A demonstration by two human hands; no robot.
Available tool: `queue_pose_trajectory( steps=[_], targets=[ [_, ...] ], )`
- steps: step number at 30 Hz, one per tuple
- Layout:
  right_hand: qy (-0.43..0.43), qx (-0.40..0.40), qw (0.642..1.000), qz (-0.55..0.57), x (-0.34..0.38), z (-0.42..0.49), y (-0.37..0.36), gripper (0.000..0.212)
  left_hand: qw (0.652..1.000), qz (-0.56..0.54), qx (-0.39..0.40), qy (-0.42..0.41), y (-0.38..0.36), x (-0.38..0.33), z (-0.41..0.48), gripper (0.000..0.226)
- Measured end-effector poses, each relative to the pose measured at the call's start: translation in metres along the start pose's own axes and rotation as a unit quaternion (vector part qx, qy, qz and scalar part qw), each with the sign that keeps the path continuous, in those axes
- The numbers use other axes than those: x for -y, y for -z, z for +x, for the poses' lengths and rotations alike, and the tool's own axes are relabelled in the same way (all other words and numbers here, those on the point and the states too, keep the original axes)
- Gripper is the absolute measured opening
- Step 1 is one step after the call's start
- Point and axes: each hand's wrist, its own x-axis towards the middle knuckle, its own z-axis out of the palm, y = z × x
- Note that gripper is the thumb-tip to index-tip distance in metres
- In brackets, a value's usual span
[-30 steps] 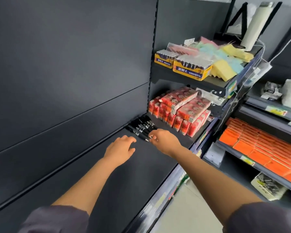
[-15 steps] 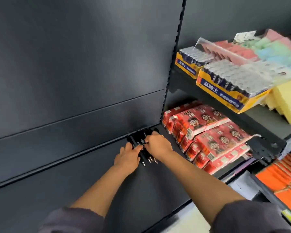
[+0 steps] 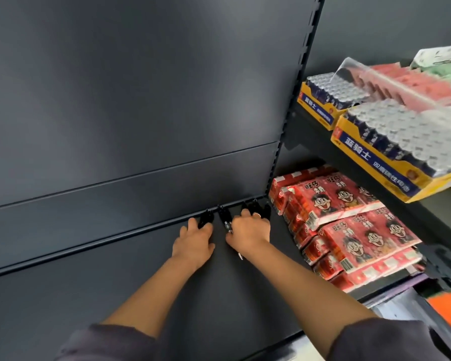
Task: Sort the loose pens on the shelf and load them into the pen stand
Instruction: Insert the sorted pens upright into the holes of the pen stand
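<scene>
Far back, shelf [image 3: 115, 295] edge: left hand [image 3: 193, 243] touches, right hand [image 3: 250, 230] grips pens [image 3: 225, 217].

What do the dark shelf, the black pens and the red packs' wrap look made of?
Shelf: likely painted metal, matte dark grey with soft sheen and slotted upright. Pens: probably black plastic, glossy, one with a silvery tip. Red packs: seemingly thin plastic film, shiny with glare.

Dark matte back panel [image 3: 141, 100]; slotted upright [image 3: 301, 100]; soft sheen.
</scene>
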Motion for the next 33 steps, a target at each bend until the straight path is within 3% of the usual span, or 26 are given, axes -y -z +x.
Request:
queue_pose_trajectory(
  steps=[4,11,15,19,22,26,28,31,33],
  targets=[
    [0.002,0.011,0.999,-0.042,0.013,-0.001,-0.002,0.045,1.0,0.001,-0.026,0.017,0.001,0.01,-0.006,0.027],
    [0.016,0.027,0.995,-0.099,0.037,-0.011,-0.007,0.035,0.999,-0.012,-0.032,0.021,-0.002,0.031,-0.012,0.071],
    [-0.022,0.036,0.999,-0.034,0.05,-0.02,0.002,0.034,0.976,-0.217,-0.011,0.023,0.004,0.05,-0.014,0.081],
    [-0.076,0.052,0.988,0.122,0.064,-0.032,0.022,0.035,0.895,-0.437,0.026,0.084,0.018,0.061,-0.023,0.056],
    [-0.094,0.068,0.951,0.287,0.075,-0.043,0.033,0.026,0.861,-0.498,0.041,0.091,0.028,0.066,-0.032,0.04],
    [-0.101,0.098,0.851,0.506,0.097,-0.058,0.046,0.017,0.83,-0.553,0.029,0.066,0.043,0.071,-0.049,0.032],
    [-0.086,0.124,0.817,0.557,0.109,-0.067,0.053,0.016,0.812,-0.582,0.008,0.048,0.051,0.078,-0.06,0.026],
    [-0.046,0.154,0.792,0.589,0.125,-0.081,0.061,0.02,0.781,-0.623,-0.031,0.038,0.06,0.092,-0.08,0.003],
    [-0.017,0.186,0.777,0.601,0.134,-0.092,0.064,0.021,0.759,-0.647,-0.057,0.047,0.063,0.102,-0.097,0.015]
  ],
)
